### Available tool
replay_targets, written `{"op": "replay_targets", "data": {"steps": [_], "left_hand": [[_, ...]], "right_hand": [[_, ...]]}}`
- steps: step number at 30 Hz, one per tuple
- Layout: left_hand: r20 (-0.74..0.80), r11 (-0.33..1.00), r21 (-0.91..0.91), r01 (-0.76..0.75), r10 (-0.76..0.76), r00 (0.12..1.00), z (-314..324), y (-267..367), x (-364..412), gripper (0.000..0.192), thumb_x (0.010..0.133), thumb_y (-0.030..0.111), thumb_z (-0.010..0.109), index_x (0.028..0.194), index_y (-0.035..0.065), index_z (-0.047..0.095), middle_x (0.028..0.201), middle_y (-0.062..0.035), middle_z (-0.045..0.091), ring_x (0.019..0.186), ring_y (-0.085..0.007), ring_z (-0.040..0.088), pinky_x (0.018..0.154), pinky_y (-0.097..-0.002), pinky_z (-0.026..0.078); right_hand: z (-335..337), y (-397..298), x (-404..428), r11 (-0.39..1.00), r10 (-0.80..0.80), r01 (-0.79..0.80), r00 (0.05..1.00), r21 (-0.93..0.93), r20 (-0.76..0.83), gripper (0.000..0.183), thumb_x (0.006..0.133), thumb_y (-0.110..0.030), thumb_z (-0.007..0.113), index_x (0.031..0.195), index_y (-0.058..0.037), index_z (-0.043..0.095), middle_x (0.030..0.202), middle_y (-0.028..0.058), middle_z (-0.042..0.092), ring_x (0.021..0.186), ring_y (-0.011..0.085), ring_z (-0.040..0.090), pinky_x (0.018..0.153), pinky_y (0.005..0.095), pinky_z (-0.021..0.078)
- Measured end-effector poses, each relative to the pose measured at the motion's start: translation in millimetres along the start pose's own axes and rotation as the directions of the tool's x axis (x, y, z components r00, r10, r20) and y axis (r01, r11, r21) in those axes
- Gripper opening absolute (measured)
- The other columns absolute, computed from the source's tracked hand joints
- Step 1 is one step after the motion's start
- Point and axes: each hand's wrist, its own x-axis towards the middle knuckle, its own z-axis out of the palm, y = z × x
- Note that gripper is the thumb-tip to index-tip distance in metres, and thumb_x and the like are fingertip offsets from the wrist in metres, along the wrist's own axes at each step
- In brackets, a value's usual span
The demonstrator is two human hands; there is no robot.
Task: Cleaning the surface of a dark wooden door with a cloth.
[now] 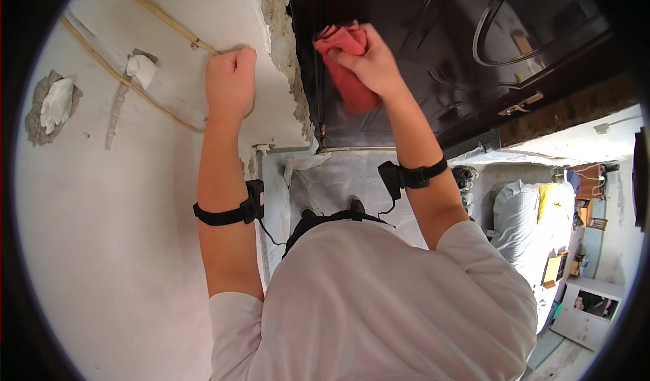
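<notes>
A red cloth (350, 71) is bunched in my right hand (373, 63), which holds it against or just before the dark, glossy panelled door (370, 5), near the door's left edge. The cloth's lower part hangs down and looks slightly blurred. My left hand (231, 81) is curled into a fist at the white wall (142, 203), beside a yellowish cable (162, 18); no object shows in it, and the fingers' undersides are hidden. Between my hands runs the wall's rough, broken plaster edge (292, 51). A metal handle (520, 104) sits on the door at the right.
White wads fill two holes in the wall, one of them a crumpled wad (57, 105) at the far left. Below lies a grey floor (340, 178). To the right are a covered bed (518, 218), shoes (464, 178) and a white cabinet (584, 315).
</notes>
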Motion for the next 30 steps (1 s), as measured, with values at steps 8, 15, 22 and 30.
{"op": "replay_targets", "data": {"steps": [8,15,22,30], "left_hand": [[-0.002,0.999,0.052,-0.009,0.009,1.0,-1,-2,0,0.037,0.09,0.024,0.056,0.07,-0.0054,0.045,0.057,-0.0116,0.033,0.053,-0.0175,0.033,0.053,-0.0398,0.032],[-0.003,0.999,0.03,-0.039,0.04,0.999,4,2,-1,0.037,0.09,0.024,0.055,0.069,-0.0051,0.046,0.057,-0.0132,0.034,0.052,-0.0194,0.033,0.052,-0.041,0.032],[-0.002,0.998,0.052,-0.029,0.029,1.0,6,2,-1,0.036,0.09,0.023,0.054,0.069,-0.0058,0.048,0.056,-0.0152,0.036,0.051,-0.0212,0.035,0.053,-0.0418,0.033],[-0.02,0.997,0.058,-0.047,0.049,0.999,6,3,-1,0.036,0.09,0.023,0.055,0.069,-0.0063,0.049,0.056,-0.017,0.038,0.051,-0.0216,0.035,0.053,-0.0421,0.034]], "right_hand": [[9,-115,12,0.64,-0.541,0.334,0.836,-0.692,-0.097,0.055,0.083,-0.008,0.068,0.138,-0.0058,0.061,0.153,0.0085,0.05,0.141,0.0347,0.047,0.114,0.047,0.0402],[20,-51,34,0.382,-0.792,0.345,0.6,-0.857,-0.112,0.059,0.066,-0.011,0.084,0.121,-0.0178,0.067,0.119,0.0015,0.06,0.098,0.0284,0.06,0.072,0.0389,0.0582],[16,-88,42,0.425,-0.817,0.389,0.554,-0.817,-0.162,0.05,0.068,-0.011,0.082,0.116,-0.0167,0.068,0.114,0.0001,0.06,0.096,0.0264,0.061,0.069,0.04,0.0594],[17,-50,30,0.394,-0.702,0.394,0.712,-0.831,0.005,0.053,0.066,-0.002,0.075,0.116,-0.0176,0.07,0.114,0.0002,0.06,0.097,0.0277,0.059,0.071,0.0397,0.0591]]}}
